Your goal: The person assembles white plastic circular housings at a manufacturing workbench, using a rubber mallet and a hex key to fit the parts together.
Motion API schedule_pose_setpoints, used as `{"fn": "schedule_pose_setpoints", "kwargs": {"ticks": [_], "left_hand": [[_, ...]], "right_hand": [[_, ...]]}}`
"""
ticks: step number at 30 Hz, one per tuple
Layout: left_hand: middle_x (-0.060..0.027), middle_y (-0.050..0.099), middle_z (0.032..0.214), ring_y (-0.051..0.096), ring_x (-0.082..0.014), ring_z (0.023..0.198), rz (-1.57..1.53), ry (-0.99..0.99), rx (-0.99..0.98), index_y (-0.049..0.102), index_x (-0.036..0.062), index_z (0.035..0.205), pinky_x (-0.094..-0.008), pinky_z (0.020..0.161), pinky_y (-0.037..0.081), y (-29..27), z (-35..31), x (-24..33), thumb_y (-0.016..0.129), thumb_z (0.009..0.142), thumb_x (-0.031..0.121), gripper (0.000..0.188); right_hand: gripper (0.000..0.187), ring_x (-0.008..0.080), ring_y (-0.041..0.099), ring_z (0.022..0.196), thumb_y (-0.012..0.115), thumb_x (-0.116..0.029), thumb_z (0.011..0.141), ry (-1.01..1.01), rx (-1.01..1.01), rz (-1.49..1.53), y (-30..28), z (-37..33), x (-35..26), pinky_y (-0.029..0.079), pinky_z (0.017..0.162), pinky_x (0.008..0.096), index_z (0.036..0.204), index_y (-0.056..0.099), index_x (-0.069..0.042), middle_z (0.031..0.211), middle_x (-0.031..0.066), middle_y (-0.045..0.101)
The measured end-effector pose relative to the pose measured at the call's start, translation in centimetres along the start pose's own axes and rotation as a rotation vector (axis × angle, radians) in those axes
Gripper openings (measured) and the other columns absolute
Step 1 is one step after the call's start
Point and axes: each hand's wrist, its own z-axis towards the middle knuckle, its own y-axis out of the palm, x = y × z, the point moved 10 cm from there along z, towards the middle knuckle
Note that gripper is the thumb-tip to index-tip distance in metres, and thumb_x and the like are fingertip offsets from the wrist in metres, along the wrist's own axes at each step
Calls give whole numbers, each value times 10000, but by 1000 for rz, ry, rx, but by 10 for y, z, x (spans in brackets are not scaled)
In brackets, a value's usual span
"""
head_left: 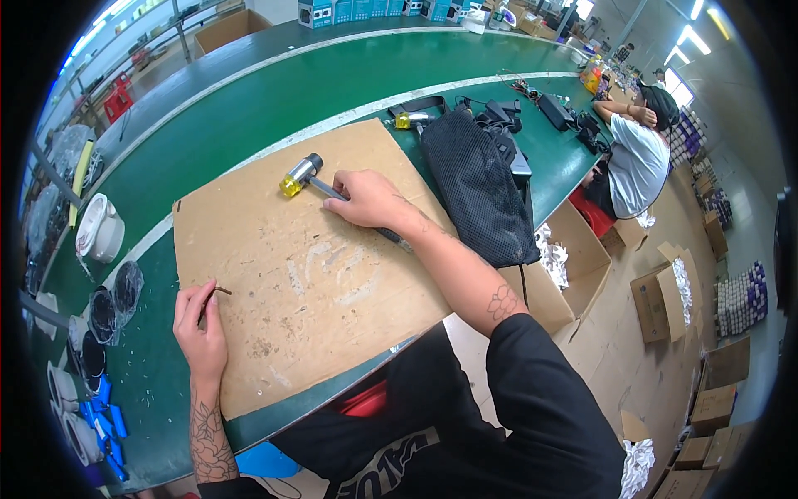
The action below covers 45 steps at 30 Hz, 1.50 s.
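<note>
My left hand (199,331) pinches a thin, dark bent rod (221,290) between thumb and forefinger, its tip poking out to the right of my fingertips. My right hand (367,200) is curled round the grey handle of a hammer (312,165); the metal head, with one yellow face and one black, sits just beyond those fingers, up and to the left, and the butt of the handle shows below my palm. I can't tell whether the head touches the scuffed cardboard sheet (258,237) beneath it.

Just right of my right fingers, past the edge of the sheet, lies a black mesh bag (478,187), with a second yellow-faced hammer (406,121) by its upper end. Left of my left fingers are black discs (127,287) in clear plastic, and below those, blue pieces (104,424). A white part (101,231) lies farther up on that side.

Beyond the bag from my right hand are black power adapters (555,112) and cables, then a co-worker (638,158) in a white shirt. Farthest ahead of my fingers, across the green table (366,79), stands a row of blue boxes (366,10).
</note>
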Motion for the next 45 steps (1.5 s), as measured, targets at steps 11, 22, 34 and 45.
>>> {"fn": "schedule_pose_setpoints", "kwargs": {"ticks": [11, 22, 34, 45], "left_hand": [[-129, 616, 929, 610, -223, 846, -12, -18, -4, 672, -33, 1074, -288, 712, 485, 1, -1, -1, 594, 878, -75, 215], [-113, 613, 955, 605, -189, 883, -22, -19, -43, 660, -38, 1079, -257, 747, 479, 4, -1, 0, 582, 907, -44, 189], [-119, 626, 951, 618, -196, 834, -35, 5, -28, 677, -29, 1075, -266, 674, 487, 12, 1, 3, 591, 895, -59, 202], [-174, 669, 981, 666, -282, 855, 51, -56, -96, 683, -25, 1064, -329, 752, 526, 5, -2, -11, 639, 866, -5, 204]], "right_hand": [[350, 356, 668, 813, 672, -345, 864, -19, -11, -40, -2, -2, -4, 521, 761, 427, 967, 671, -10, 849, 197, 694], [340, 370, 666, 879, 672, -359, 836, 11, -11, -15, 0, -1, 0, 521, 788, 453, 960, 678, -42, 878, 185, 695], [335, 366, 663, 878, 663, -355, 834, 5, -16, -27, -1, 0, 7, 518, 785, 457, 966, 667, -48, 879, 179, 691], [372, 362, 673, 834, 691, -355, 832, 41, -1, -5, 7, -3, 1, 508, 742, 462, 969, 673, -10, 872, 210, 691]]}}
